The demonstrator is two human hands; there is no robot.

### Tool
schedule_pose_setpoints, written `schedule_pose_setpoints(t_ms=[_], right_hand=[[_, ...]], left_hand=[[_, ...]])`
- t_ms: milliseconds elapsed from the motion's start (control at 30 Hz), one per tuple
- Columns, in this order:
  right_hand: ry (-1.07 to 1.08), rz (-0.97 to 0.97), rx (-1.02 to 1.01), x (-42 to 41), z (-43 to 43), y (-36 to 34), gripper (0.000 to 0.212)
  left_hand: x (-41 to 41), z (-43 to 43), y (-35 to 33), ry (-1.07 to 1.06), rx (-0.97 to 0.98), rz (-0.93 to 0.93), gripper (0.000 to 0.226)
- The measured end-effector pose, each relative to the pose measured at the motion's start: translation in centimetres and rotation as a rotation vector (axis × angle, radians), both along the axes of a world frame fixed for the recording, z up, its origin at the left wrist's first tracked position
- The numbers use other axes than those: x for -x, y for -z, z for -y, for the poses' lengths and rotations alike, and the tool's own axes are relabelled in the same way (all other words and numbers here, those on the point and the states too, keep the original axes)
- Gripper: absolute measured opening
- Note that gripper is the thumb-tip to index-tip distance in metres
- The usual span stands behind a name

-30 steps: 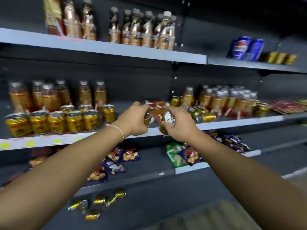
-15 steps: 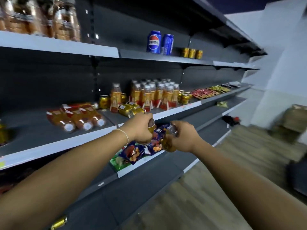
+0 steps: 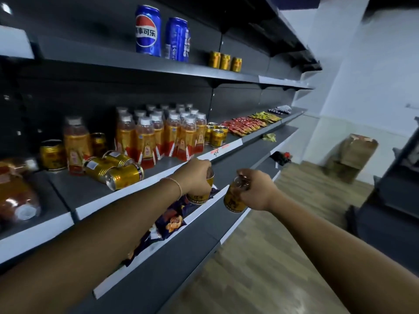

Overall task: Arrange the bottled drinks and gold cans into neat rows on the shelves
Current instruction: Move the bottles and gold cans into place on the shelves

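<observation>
My left hand (image 3: pixel 196 175) grips a gold can (image 3: pixel 199 196) from above, in front of the middle shelf's edge (image 3: pixel 145 184). My right hand (image 3: pixel 256 189) grips a second gold can (image 3: pixel 233 198) by its top, just to the right. On the middle shelf, several gold cans lie tipped over (image 3: pixel 118 168), and one stands upright (image 3: pixel 53 155) at the left. An orange bottle (image 3: pixel 77 146) stands alone beside a dense block of orange bottles (image 3: pixel 163 134). Three upright gold cans (image 3: pixel 216 134) stand right of the block. More bottles lie on their sides (image 3: pixel 15 196) at far left.
The top shelf carries two blue cola cans (image 3: pixel 148 30) and three small gold cans (image 3: pixel 224 61). Red and yellow snack packets (image 3: pixel 247 123) lie along the middle shelf's right end. Snack bags (image 3: pixel 172 220) sit on the lower shelf below my hands. A cardboard box (image 3: pixel 353 155) stands on the wooden floor.
The view has swung right along the shelves. Both hands, each still holding a gold can, have moved rightward with it and drawn slightly apart.
</observation>
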State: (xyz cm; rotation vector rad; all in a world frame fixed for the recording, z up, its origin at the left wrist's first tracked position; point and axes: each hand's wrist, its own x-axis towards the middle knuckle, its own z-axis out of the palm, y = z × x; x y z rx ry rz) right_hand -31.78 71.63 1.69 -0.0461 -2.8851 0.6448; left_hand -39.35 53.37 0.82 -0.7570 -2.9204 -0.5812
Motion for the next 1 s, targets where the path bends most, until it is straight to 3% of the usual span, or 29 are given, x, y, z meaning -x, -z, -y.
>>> schedule_pose_setpoints(t_ms=[333,467,833,1000], right_hand=[[-0.022,0.085,-0.069,11.0,-7.3,0.2,0.028],[-0.054,0.109,-0.066,15.2,-10.3,0.5,0.039],[-0.234,0.031,-0.058,29.3,-19.1,0.5,0.032],[-0.302,-0.061,0.004,34.7,-20.6,0.9,0.018]], left_hand=[[11.6,-6.7,0.4,-0.031,0.044,0.054,0.035],[15.5,-9.3,1.0,-0.071,0.054,0.07,0.039],[24.4,-16.8,1.1,-0.294,0.043,0.01,0.036],[26.8,-18.5,1.3,-0.414,0.078,-0.051,0.051]])
